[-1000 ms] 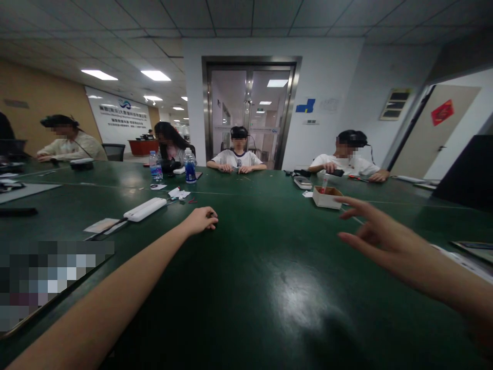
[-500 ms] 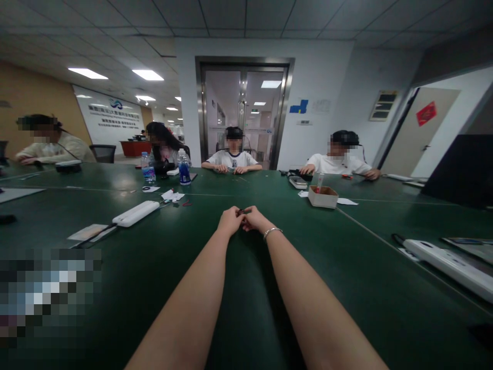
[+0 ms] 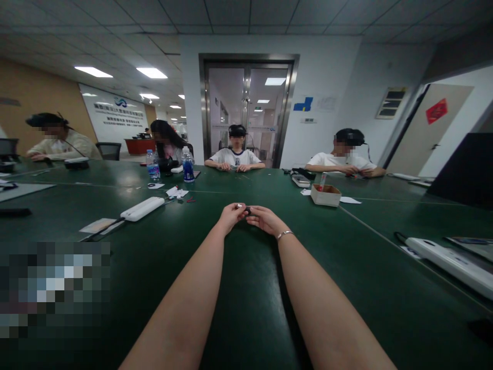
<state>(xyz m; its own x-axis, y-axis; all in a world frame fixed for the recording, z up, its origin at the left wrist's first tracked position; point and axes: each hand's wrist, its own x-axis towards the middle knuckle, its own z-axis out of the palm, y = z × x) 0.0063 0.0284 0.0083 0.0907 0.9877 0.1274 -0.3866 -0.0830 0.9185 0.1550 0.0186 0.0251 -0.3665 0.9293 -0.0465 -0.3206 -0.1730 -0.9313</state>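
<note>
Both my arms reach out over the dark green table (image 3: 246, 288). My left hand (image 3: 231, 215) and my right hand (image 3: 264, 219) meet far out in front of me, fingertips together on a small dark object (image 3: 247, 209) with a pale tip. It is too small to identify. A thin bracelet (image 3: 284, 235) circles my right wrist. Both hands hover just above the tabletop.
A white power strip (image 3: 142, 208) lies to the left, another (image 3: 450, 259) at the right. A small cardboard box (image 3: 325, 195) sits right of centre. Two water bottles (image 3: 188, 167) stand farther back. Several people sit around the table's far side and left. Glass doors (image 3: 248, 115) behind.
My right hand swung in from the far right and joined the left hand at the centre. The two hands now hold the small object between them, slightly apart from half a second ago.
</note>
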